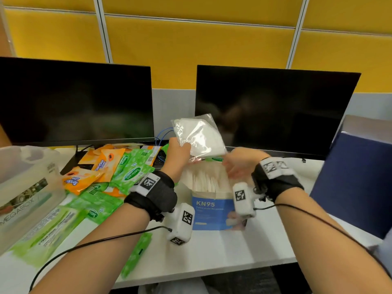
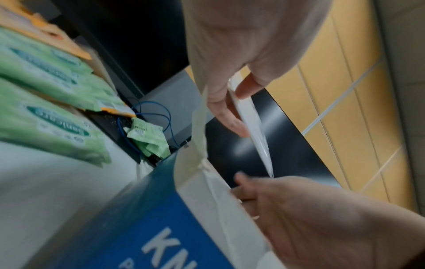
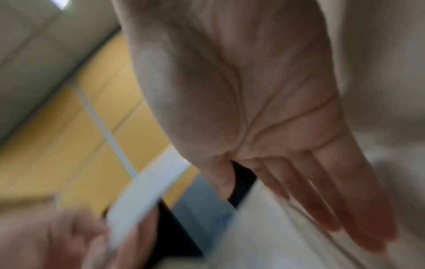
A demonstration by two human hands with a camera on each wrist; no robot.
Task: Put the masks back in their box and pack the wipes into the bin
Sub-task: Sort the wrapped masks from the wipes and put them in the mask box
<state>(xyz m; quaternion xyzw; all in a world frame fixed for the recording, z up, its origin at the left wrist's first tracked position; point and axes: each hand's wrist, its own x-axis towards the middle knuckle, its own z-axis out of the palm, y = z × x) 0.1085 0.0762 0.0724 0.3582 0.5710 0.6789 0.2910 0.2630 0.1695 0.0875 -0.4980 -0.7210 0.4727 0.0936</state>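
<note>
My left hand (image 1: 182, 146) pinches a white mask in a clear wrapper (image 1: 199, 134) and holds it upright above the open blue KN95 box (image 1: 212, 213). The left wrist view shows thumb and fingers (image 2: 232, 123) clamped on the mask's edge (image 2: 255, 123). My right hand (image 1: 233, 166) reaches over the box top with straight fingers (image 3: 322, 200) against the row of wrapped masks (image 1: 205, 179) standing inside. Green wipe packs (image 1: 131, 170) and orange ones (image 1: 101, 164) lie heaped left of the box. The clear plastic bin (image 1: 25, 187) stands at the far left.
Two dark monitors (image 1: 74, 102) (image 1: 275, 111) stand behind the desk, with a blue cable (image 1: 163, 134) between them. A dark blue box (image 1: 356, 177) rises at the right. More green wipe packs (image 1: 135, 253) lie near the white table's front edge (image 1: 212, 270).
</note>
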